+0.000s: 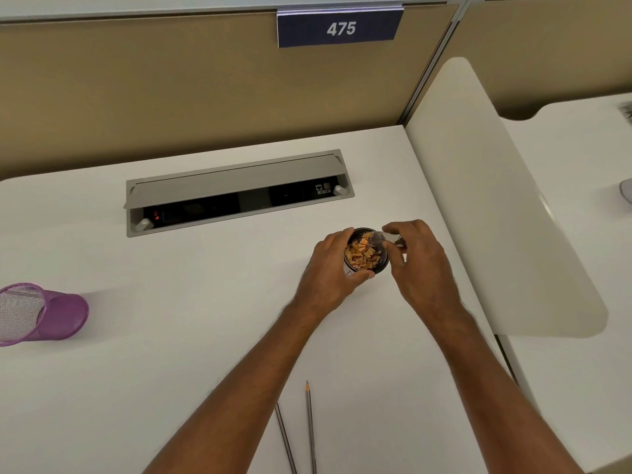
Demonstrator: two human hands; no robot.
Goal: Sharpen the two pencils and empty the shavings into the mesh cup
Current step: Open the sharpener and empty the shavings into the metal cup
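My left hand (328,268) grips a round black sharpener container (366,251), open at the top and full of orange and brown shavings. My right hand (419,260) pinches a clear and silver sharpener lid (388,238) just above the container's right rim. Two grey pencils (309,429) lie side by side on the white desk near the front edge, between my forearms; the right one shows a sharp tip. A purple mesh cup (37,313) stands far left on the desk, away from both hands.
A grey cable tray (236,193) with its flap raised is set into the desk behind the hands. A white divider panel (496,206) bounds the desk on the right. A tan partition wall with a "475" sign (340,28) stands at the back.
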